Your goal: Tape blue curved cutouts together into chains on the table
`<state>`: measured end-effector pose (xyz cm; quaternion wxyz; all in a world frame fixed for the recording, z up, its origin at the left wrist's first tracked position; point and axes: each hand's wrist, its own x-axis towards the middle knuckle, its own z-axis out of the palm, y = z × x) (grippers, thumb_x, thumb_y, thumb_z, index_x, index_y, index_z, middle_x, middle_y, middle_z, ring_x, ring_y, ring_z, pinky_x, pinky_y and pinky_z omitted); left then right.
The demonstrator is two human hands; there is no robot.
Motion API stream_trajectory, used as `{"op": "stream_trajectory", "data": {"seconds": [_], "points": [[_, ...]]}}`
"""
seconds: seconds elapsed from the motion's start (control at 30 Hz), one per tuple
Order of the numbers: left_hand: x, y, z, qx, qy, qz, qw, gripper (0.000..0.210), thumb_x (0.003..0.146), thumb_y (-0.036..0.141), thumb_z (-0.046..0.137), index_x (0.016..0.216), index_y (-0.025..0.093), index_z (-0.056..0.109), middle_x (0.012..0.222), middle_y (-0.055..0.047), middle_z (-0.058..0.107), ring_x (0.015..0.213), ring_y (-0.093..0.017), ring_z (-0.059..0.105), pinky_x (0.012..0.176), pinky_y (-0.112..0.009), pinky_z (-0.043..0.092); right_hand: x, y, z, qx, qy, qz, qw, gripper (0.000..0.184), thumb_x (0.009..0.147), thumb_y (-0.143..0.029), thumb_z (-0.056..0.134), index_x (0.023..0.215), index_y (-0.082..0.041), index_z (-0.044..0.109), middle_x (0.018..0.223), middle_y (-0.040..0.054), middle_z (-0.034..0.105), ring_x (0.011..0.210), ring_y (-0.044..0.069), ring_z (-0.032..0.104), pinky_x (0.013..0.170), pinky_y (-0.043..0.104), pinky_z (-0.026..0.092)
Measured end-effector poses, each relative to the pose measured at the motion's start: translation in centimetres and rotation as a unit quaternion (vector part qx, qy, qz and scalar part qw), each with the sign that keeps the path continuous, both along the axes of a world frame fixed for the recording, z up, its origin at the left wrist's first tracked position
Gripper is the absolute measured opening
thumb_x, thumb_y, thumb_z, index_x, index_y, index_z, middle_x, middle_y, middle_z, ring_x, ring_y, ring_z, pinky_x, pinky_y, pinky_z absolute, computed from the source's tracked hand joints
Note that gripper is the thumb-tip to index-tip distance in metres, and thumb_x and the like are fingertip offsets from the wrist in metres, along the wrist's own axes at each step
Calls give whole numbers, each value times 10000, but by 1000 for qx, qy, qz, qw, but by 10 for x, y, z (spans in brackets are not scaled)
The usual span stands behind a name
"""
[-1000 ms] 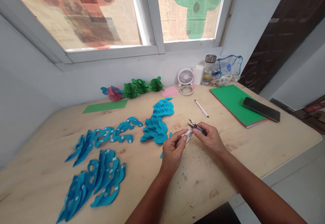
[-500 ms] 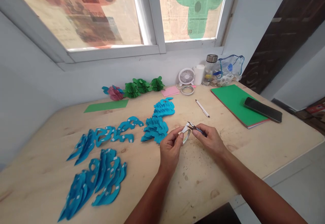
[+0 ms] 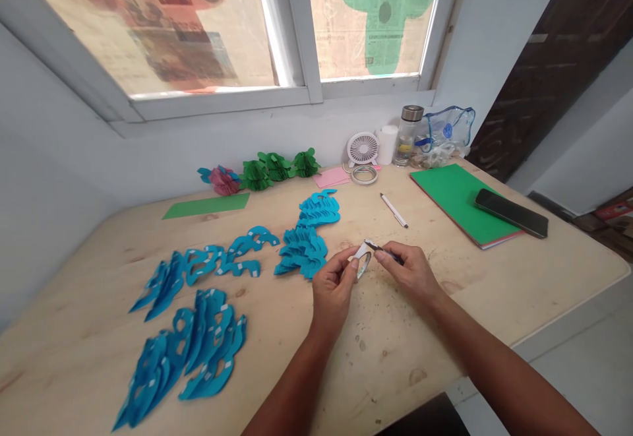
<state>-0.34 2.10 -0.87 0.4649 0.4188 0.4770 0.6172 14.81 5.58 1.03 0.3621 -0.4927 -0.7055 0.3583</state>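
Note:
My left hand [image 3: 337,284] pinches a small roll of white tape [image 3: 364,264], its loose end standing up from the roll. In my right hand [image 3: 408,270] is a small pair of scissors [image 3: 372,246], with dark blades that lie close together at the tape's end. Fingers partly hide the scissors' handles. Just left of my left hand rests a pleated blue paper piece [image 3: 302,251]. Further left are blue paper cutouts [image 3: 212,337] bearing small white tape squares, with more blue cutouts [image 3: 198,263] behind them.
Along the wall stand green paper flowers [image 3: 277,167], a small fan [image 3: 362,149] and a glass bottle [image 3: 408,136]. Another tape roll [image 3: 364,174] and a pen [image 3: 394,210] lie on the table. At right, a black phone [image 3: 512,212] overlaps green paper sheets [image 3: 465,202].
The scissors' blades, spread apart around the tape before, have closed together at its end. Both hands stay in nearly the same place.

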Motion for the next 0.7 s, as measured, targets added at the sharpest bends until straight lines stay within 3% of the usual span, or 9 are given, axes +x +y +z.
{"op": "stream_trajectory", "data": {"seconds": [0.2, 0.43, 0.6, 0.7], "points": [[0, 2, -3, -5, 6, 7, 1000, 312, 739, 347, 643, 974, 153, 710, 649, -11, 599, 534, -95, 449, 494, -202, 373, 1, 0, -4, 45, -38, -53, 997, 356, 838, -477, 517, 659, -174, 567, 527, -48, 399, 501, 92, 382, 478, 216, 266], [-4, 5, -7, 11, 48, 28, 998, 316, 767, 342, 593, 996, 150, 695, 659, -13, 598, 573, -115, 505, 539, -223, 416, 3, -1, -5, 188, -131, -116, 966, 301, 835, -459, 540, 745, -178, 603, 575, -28, 514, 522, 103, 461, 528, 215, 326], [5, 8, -1, 36, 140, 27, 989, 286, 808, 283, 527, 1024, 166, 673, 707, -20, 626, 651, -138, 566, 621, -236, 456, 6, -3, -3, 284, -136, -141, 939, 295, 852, -441, 527, 814, -165, 621, 635, 6, 585, 550, 115, 516, 547, 223, 350], [18, 16, 3, 58, 242, -13, 969, 323, 818, 258, 516, 1116, 193, 623, 833, -41, 673, 712, -155, 599, 657, -250, 460, 8, -3, -1, 323, -138, -150, 924, 293, 861, -435, 519, 832, -160, 619, 630, 16, 592, 547, 122, 521, 550, 229, 355]]}}
